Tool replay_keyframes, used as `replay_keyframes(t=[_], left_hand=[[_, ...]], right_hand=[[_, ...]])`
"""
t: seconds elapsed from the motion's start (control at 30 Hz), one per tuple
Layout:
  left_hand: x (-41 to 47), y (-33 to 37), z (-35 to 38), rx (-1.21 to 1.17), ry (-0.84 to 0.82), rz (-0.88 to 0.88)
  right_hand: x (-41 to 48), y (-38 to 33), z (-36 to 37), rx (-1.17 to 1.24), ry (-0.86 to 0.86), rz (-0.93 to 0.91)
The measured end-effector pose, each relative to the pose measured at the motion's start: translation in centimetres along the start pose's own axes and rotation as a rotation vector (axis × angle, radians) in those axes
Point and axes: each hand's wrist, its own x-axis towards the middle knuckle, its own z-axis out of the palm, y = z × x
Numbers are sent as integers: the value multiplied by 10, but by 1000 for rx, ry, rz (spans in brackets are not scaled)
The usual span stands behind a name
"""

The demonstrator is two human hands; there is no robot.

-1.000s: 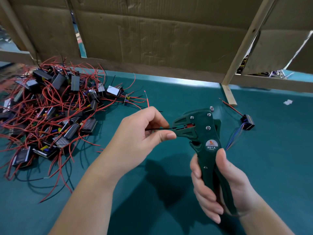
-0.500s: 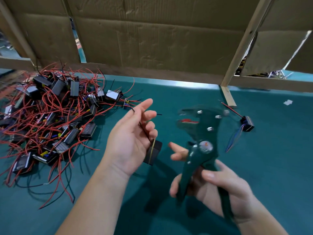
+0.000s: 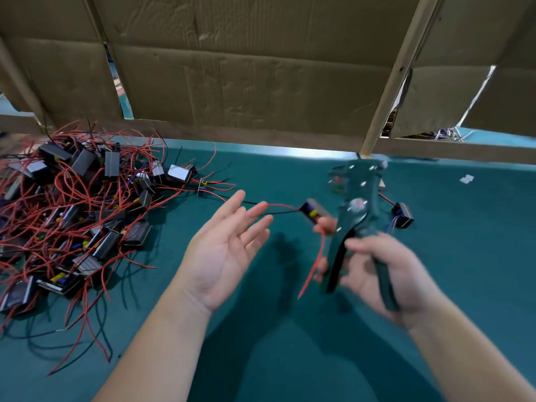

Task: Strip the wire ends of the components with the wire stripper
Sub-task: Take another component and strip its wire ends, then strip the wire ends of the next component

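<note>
Wire stripper with dark green metal body (image 3: 358,210) stands in the right hand (image 3: 377,268), fingers wrapped around its handles. Left hand (image 3: 226,250) is open, holding nothing; one small black component (image 3: 311,213) hangs between them. I judge that most remains: the big red-wired pile (image 3: 75,216) waits, one component (image 3: 403,214) lies apart.

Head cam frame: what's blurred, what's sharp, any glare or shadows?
Head view: motion blur smears the right hand, the wire stripper and the component beside it; left hand is only slightly soft; the pile of components reads sharp; a bright glare strip sits on the table far edge; hand shadows fall below the hands.
</note>
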Motion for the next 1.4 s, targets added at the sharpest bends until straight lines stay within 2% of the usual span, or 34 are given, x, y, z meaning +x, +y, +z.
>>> replay_keyframes(t=[0.17,0.33,0.4,0.5,0.63,0.7,0.87,0.93,1.0,1.13,1.2,1.33,1.4], left_hand=[[4,-3,-10,280,102,80],[9,3,-22,676,339,223],[14,17,-34,996,467,336],[24,40,-55,1739,693,452],[32,52,-66,2319,694,99],[35,59,-68,2489,663,177],[42,86,-70,2437,657,288],[45,91,-70,2493,718,230],[44,95,-72,2594,695,185],[47,105,-75,2561,689,196],[48,111,-72,2444,688,314],[37,122,-53,1925,711,769],[29,123,-42,1608,608,808]], right_hand=[[24,-42,-55,-226,327,-11],[30,-40,-76,-263,420,17],[27,-35,-75,-251,409,8],[22,-28,-70,-237,389,-36],[17,-21,-60,-174,357,-93],[14,-18,-54,-152,331,-112],[8,-9,-44,-45,260,-130],[5,-5,-42,-15,246,-129],[2,1,-40,-11,237,-127],[-3,10,-38,-18,221,-107],[-4,12,-35,-17,201,-93],[-7,15,-27,14,141,-70],[-8,16,-23,35,95,-59]])
